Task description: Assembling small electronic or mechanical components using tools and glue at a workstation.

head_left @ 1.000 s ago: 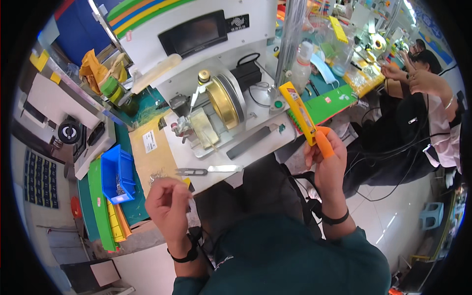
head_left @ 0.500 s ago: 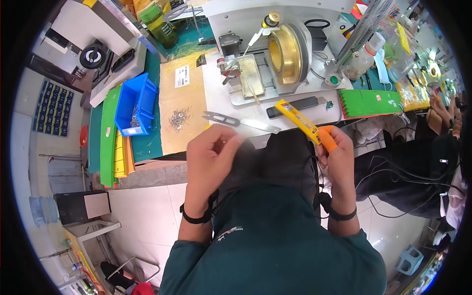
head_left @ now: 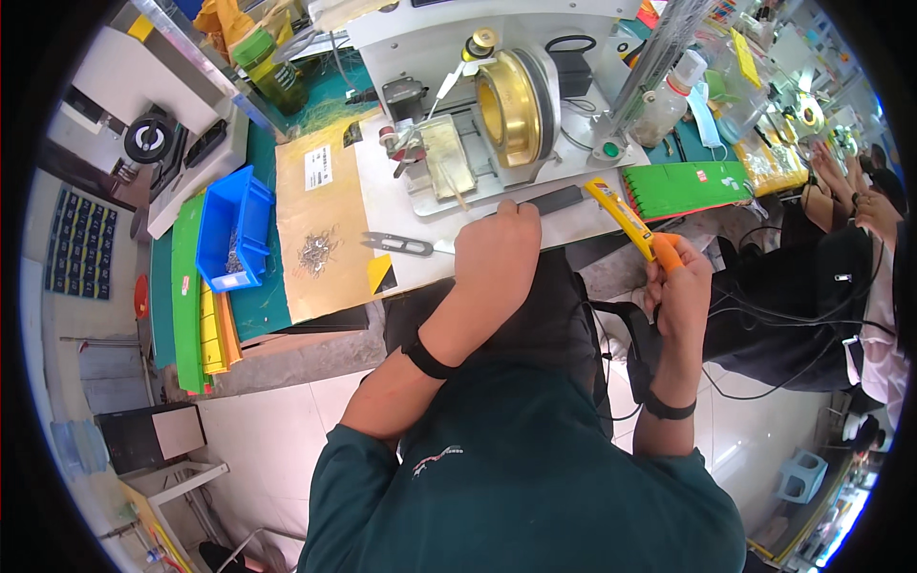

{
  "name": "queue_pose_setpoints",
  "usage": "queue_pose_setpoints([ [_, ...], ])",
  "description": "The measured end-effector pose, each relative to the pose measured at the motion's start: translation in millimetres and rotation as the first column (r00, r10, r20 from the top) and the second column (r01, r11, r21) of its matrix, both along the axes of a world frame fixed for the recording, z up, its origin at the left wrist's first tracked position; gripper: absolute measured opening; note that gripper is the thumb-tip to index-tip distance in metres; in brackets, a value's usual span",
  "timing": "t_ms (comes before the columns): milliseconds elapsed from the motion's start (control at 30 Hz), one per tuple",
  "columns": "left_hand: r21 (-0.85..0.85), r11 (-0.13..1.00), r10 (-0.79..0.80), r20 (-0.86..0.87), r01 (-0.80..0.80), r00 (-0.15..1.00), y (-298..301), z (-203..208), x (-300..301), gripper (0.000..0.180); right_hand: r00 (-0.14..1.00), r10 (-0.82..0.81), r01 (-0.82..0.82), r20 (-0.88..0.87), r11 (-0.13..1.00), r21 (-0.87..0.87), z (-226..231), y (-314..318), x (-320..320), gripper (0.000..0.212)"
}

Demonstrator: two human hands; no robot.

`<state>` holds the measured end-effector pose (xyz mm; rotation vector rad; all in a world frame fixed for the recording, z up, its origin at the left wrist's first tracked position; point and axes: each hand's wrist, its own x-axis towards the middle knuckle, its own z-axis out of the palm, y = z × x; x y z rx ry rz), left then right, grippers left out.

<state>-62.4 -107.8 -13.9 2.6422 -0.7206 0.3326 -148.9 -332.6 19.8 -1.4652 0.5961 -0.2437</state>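
Note:
My left hand [head_left: 499, 250] reaches over the table's front edge, fingers together and curled down. Its fingertips meet the near end of a dark grey bar-shaped tool [head_left: 557, 199]; what they pinch is hidden. Beside this hand lie steel thread snips [head_left: 396, 244]. A metal strip is mostly covered by the hand. My right hand [head_left: 682, 291], off the table edge to the right, is closed around the lower end of a long narrow yellow case [head_left: 621, 218]. An orange piece [head_left: 669, 250] shows at its fingers; I cannot tell whether it belongs to the case.
A machine with a brass-coloured wheel [head_left: 506, 107] stands at the back. To the left are a blue bin [head_left: 235, 227], brown cardboard [head_left: 315, 201] with a heap of small metal pieces [head_left: 315, 253], and green sheets [head_left: 189, 315]. A green pad [head_left: 686, 187] lies right; another person's hands [head_left: 829, 167] show beyond.
My left hand has moved right and forward, from beside the snips to the dark grey tool. The right hand still holds the yellow case, slightly farther right. The view has shifted.

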Motion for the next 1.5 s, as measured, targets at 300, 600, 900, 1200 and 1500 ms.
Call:
queue_pose_setpoints([
  [300, 0.032, 0.997, -0.065, 0.035, 0.064, 0.997, -6.3, 5.5, 10.3, 0.018, 0.998, -0.049, 0.048, 0.039, 0.999, 0.02, -8.2, -5.8, 2.5, 0.018],
  [600, -0.072, 0.985, -0.156, 0.003, 0.155, 0.988, 18.6, 39.8, -25.2, 0.017, 0.996, -0.034, 0.02, -0.082, 0.985, -0.169, 5.6, -23.0, 5.0, 0.019],
  [900, -0.041, 0.999, -0.028, -0.067, 0.025, 0.997, 68.0, 68.6, -69.8, 0.024, 0.971, 0.172, -0.229, -0.165, 0.864, -0.448, -30.2, -22.6, 59.9, 0.023],
  [1200, -0.182, 0.982, -0.051, -0.04, 0.043, 0.998, 82.3, 62.3, -77.2, 0.027, 0.962, 0.203, -0.271, -0.181, 0.766, -0.583, -44.4, -8.8, 57.7, 0.023],
  [1500, -0.218, 0.976, 0.013, -0.08, -0.03, 0.997, 92.6, 66.5, -77.3, 0.024, 0.966, 0.26, -0.174, 0.015, 0.69, -0.703, -41.7, 25.0, 69.6, 0.026],
])
